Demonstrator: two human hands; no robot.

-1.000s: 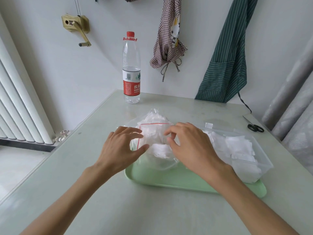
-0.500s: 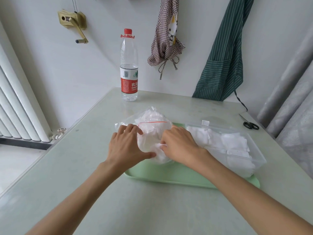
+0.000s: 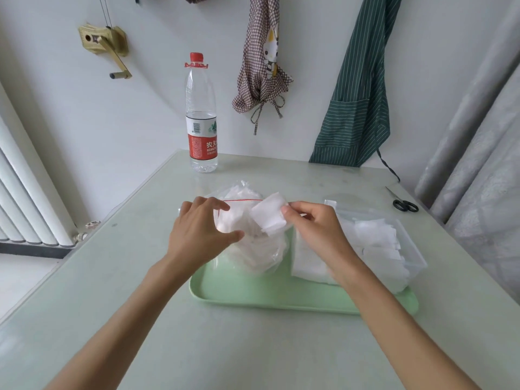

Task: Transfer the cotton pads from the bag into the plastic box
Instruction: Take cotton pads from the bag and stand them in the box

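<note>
Head view is showing the left hand gripping the mouth of the clear zip bag at the centre of the frame, fingers curled over its red-lined rim, apparently to keep the opening spread and the bag from sliding while pads are being drawn out. Just right of it, the right hand is pinching one white cotton pad between thumb and fingertips, holding it just above the bag's mouth and clear of the rest, so that it can be carried sideways. More pads are lying bunched inside the bag. To the right of centre the clear plastic box is sitting just beside the bag, already holding a layer of pads, which keeps each trip short. Both are resting on a pale green tray on the tabletop, likely to keep the work gathered in one spot. At the upper middle a water bottle is standing well apart, and black scissors are lying at the right edge, out of the way.
</note>
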